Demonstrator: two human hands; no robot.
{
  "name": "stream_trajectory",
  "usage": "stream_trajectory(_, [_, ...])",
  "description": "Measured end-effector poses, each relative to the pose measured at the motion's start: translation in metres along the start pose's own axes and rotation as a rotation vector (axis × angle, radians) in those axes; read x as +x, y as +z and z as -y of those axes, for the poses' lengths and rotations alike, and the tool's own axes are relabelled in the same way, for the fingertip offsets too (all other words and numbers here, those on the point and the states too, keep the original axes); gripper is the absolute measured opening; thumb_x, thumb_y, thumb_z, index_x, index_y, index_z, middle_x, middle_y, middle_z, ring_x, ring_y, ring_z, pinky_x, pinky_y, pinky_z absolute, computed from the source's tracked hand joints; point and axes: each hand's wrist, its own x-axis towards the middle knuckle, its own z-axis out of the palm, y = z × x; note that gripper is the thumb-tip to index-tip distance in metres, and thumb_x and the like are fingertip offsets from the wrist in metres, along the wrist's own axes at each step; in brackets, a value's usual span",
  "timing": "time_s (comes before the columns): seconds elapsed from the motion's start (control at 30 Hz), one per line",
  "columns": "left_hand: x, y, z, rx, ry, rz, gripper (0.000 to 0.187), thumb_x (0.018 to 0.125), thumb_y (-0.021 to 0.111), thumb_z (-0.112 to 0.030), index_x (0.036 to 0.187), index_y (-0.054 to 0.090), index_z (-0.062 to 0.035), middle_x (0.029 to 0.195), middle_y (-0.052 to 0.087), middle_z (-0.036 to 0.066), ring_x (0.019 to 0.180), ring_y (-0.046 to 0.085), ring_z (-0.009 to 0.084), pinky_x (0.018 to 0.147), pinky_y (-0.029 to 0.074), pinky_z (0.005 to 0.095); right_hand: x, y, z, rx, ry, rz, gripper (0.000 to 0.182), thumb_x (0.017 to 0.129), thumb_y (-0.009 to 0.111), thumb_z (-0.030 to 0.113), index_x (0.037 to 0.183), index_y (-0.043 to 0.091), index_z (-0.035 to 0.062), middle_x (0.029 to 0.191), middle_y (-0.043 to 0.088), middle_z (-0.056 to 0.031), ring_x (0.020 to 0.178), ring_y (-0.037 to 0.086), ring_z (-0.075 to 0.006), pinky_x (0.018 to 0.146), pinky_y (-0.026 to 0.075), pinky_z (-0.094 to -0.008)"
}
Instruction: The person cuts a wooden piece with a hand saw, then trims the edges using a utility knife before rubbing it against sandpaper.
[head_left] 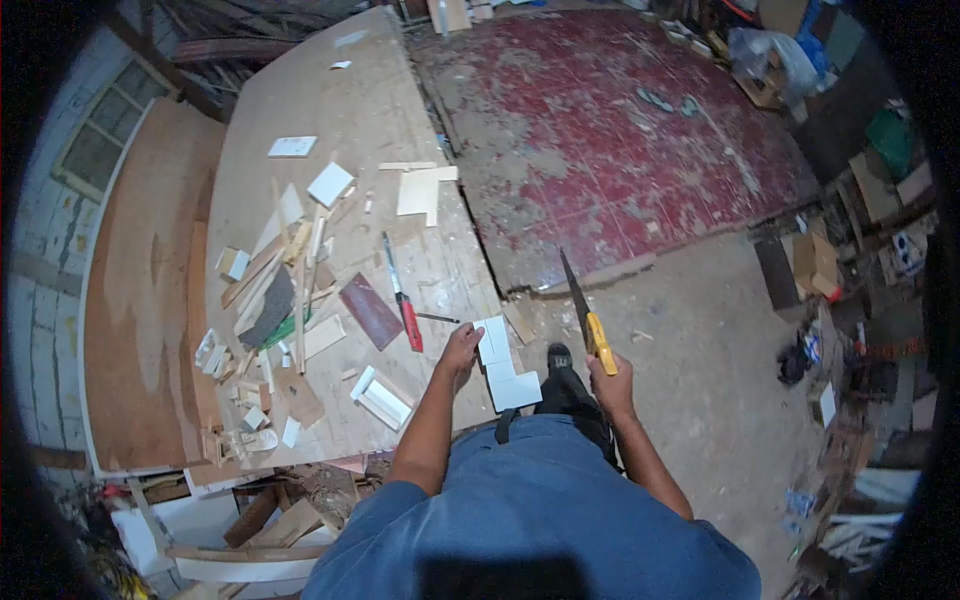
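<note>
My right hand (612,387) is wrapped round the yellow handle of a handsaw (577,288), whose dark blade points forward over the floor. At the table's right edge lies a white L-shaped board (507,378) with thin lines on its face. My left hand (462,352) grips the board's left upper edge, the thumb on top and the other fingers partly hidden. The saw blade is apart from the board. Close to my left hand are a thin dark pencil-like stick (438,318) and a red-handled saw (408,315) with a narrow blade.
On the wooden table (310,90) are a maroon board (371,311), a white tray-like piece (382,398), a pale cut board (420,193) and a heap of wood offcuts (290,270). A raised red floor (620,130) lies ahead. Cardboard boxes (815,265) and clutter line the right.
</note>
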Motion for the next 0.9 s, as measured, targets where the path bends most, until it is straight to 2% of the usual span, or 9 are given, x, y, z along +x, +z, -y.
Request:
stream_trajectory(0.17, [0.038, 0.010, 0.046, -0.005, 0.117, 0.012, 0.018, 0.092, 0.064, -0.018, 0.095, 0.061, -0.0004, 0.078, 0.058, 0.005, 0.068, 0.052, 0.0135, 0.062, 0.044, 0.0304, -0.053, 0.013, -0.002, -0.149, 0.038, -0.014, 0.023, 0.090, 0.068, 0.022, 0.082, 0.060, 0.0019, 0.064, 0.052, 0.0020, 0.057, 0.048, -0.0087, 0.052, 0.040, -0.0277])
stream_trajectory(0.23, [0.033, 0.010, 0.025, 0.721, 0.228, -0.110, 0.024, 0.088, 0.068, -0.020, 0.092, 0.060, 0.0021, 0.078, 0.061, 0.013, 0.073, 0.059, 0.0238, 0.067, 0.047, 0.0365, -0.062, 0.020, -0.002, -0.099, 0.128, 0.017, 0.024, 0.090, 0.068, 0.024, 0.084, 0.062, 0.0012, 0.065, 0.052, 0.0017, 0.060, 0.048, -0.0090, 0.055, 0.041, -0.0285])
stream_trajectory(0.27, [0.044, 0.005, 0.030, 0.907, 0.293, -0.117, 0.039, 0.082, 0.074, -0.024, 0.104, 0.058, 0.0037, 0.092, 0.062, 0.023, 0.087, 0.063, 0.0369, 0.078, 0.051, 0.0427, -0.064, 0.023, -0.001, -0.137, 0.131, 0.052, 0.027, 0.089, 0.068, 0.024, 0.084, 0.061, -0.0012, 0.067, 0.056, -0.0056, 0.062, 0.052, -0.0146, 0.058, 0.043, -0.0327])
stream_trajectory(0.3, [0.040, 0.003, 0.028, 0.901, 0.299, -0.118, 0.039, 0.082, 0.074, -0.024, 0.104, 0.058, 0.0037, 0.092, 0.062, 0.023, 0.087, 0.063, 0.0369, 0.078, 0.051, 0.0427, -0.065, 0.027, 0.004, -0.176, 0.135, 0.089, 0.029, 0.089, 0.068, 0.024, 0.084, 0.061, -0.0036, 0.068, 0.059, -0.0129, 0.063, 0.056, -0.0202, 0.061, 0.046, -0.0369])
stream_trajectory(0.37, [0.028, 0.000, 0.027, 1.009, 0.435, -0.175, 0.066, 0.078, 0.076, -0.031, 0.127, 0.048, 0.0029, 0.120, 0.057, 0.027, 0.110, 0.056, 0.0429, 0.093, 0.047, 0.0445, -0.067, 0.032, 0.012, -0.239, 0.086, 0.085, 0.031, 0.089, 0.067, 0.027, 0.086, 0.062, -0.0036, 0.069, 0.061, -0.0153, 0.064, 0.058, -0.0231, 0.062, 0.046, -0.0380])
stream_trajectory(0.4, [0.018, 0.001, 0.012, 1.059, 0.301, -0.114, 0.095, 0.070, 0.083, -0.033, 0.143, 0.032, 0.0009, 0.139, 0.043, 0.028, 0.130, 0.042, 0.0428, 0.106, 0.040, 0.0445, -0.066, 0.034, 0.014, -0.238, 0.051, 0.116, 0.031, 0.089, 0.068, 0.027, 0.086, 0.061, -0.0033, 0.067, 0.058, -0.0103, 0.063, 0.055, -0.0188, 0.060, 0.045, -0.0360])
stream_trajectory(0.5, [0.006, -0.013, 0.003, 1.283, 0.580, 0.040, 0.101, 0.063, 0.087, -0.029, 0.143, 0.033, 0.0014, 0.143, 0.038, 0.025, 0.126, 0.043, 0.0403, 0.101, 0.043, 0.0480, -0.060, 0.042, 0.021, -0.255, 0.025, 0.159, 0.030, 0.089, 0.068, 0.026, 0.084, 0.060, -0.0029, 0.065, 0.056, -0.0064, 0.062, 0.052, -0.0152, 0.058, 0.043, -0.0342])
stream_trajectory(0.6, [-0.006, -0.018, -0.008, 1.367, 0.527, 0.203, 0.110, 0.058, 0.089, -0.028, 0.146, 0.029, 0.0015, 0.148, 0.035, 0.022, 0.127, 0.042, 0.0386, 0.102, 0.040, 0.0476, -0.054, 0.051, 0.027, -0.287, 0.045, 0.179, 0.030, 0.089, 0.068, 0.025, 0.083, 0.059, -0.0029, 0.065, 0.056, -0.0085, 0.061, 0.053, -0.0168, 0.058, 0.044, -0.0348])
stream_trajectory(0.9, [-0.015, 0.008, 0.003, 1.313, 0.557, 0.103, 0.105, 0.059, 0.088, -0.031, 0.143, 0.034, 0.0016, 0.141, 0.042, 0.018, 0.126, 0.042, 0.0361, 0.102, 0.039, 0.0441, -0.039, 0.079, 0.012, -0.216, -0.096, 0.180, 0.030, 0.092, 0.065, 0.026, 0.078, 0.059, -0.0004, 0.061, 0.054, -0.0022, 0.055, 0.049, -0.0127, 0.052, 0.041, -0.0321])
